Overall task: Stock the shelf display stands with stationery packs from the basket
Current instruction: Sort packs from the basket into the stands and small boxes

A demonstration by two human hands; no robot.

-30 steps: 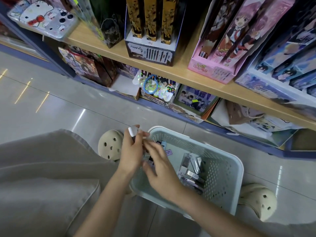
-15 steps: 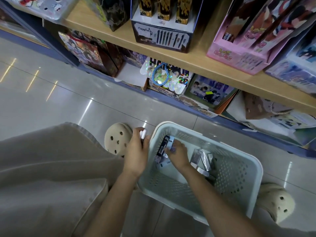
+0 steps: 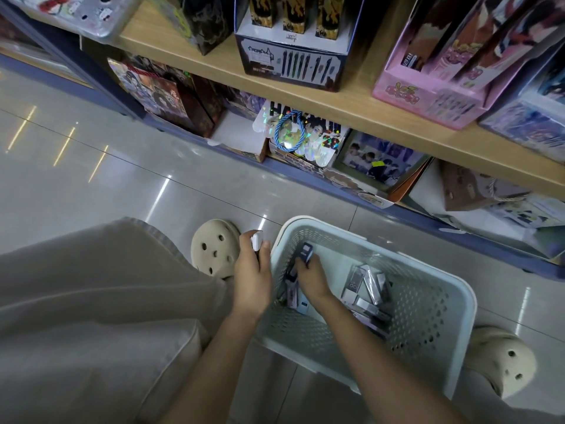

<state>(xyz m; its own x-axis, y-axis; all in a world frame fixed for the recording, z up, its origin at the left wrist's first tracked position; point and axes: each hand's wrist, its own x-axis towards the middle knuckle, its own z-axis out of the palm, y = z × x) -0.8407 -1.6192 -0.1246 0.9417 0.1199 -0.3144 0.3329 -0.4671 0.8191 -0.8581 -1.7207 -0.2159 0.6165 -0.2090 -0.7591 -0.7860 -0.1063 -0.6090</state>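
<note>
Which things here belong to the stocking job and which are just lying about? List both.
Job: basket, silver packs in it, white pack in left hand, dark blue pack in right hand, pen display stand.
Lying about: blue cord ring, gift bag, photo-card box.

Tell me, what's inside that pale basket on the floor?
Loose stationery packs lie in the basket, and the right hand grips a dark pack. Anything under that hand and forearm is hidden.

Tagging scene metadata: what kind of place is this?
Most likely a stationery or gift shop aisle: a wooden shelf carries printed pen display boxes, and a plastic basket of small packs stands on the tiled floor.
</note>
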